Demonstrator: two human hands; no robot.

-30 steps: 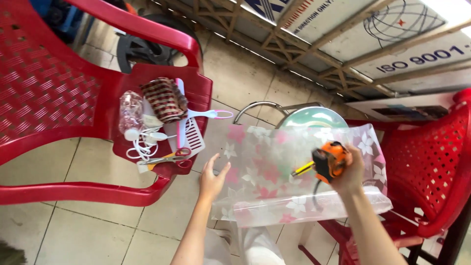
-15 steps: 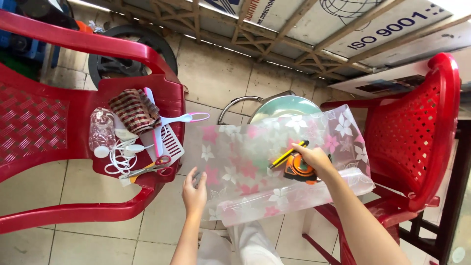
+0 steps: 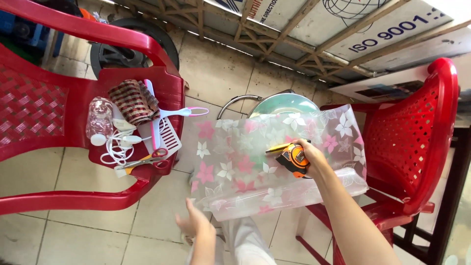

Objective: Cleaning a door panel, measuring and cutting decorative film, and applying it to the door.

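Observation:
My right hand (image 3: pixel 314 159) grips an orange and black tape measure (image 3: pixel 293 158), its yellow blade sticking out to the left, and rests it on a translucent plastic sheet with pink and white flowers (image 3: pixel 235 162). The sheet lies over a round metal stool (image 3: pixel 279 104). My left hand (image 3: pixel 194 223) hovers open just below the sheet's near left edge, blurred and touching nothing.
A red plastic chair (image 3: pixel 44 113) at left holds a checked cloth (image 3: pixel 133 100), a white cable (image 3: pixel 115 147), scissors (image 3: pixel 144 159), a plastic bottle (image 3: pixel 99 118) and a pink and white fly swatter (image 3: pixel 164 127). A second red chair (image 3: pixel 417 137) stands at right. Wooden frames and printed boards lean behind.
My right hand has brought the tape measure down onto the sheet. My left hand has left the sheet's edge and dropped lower. The view has shifted.

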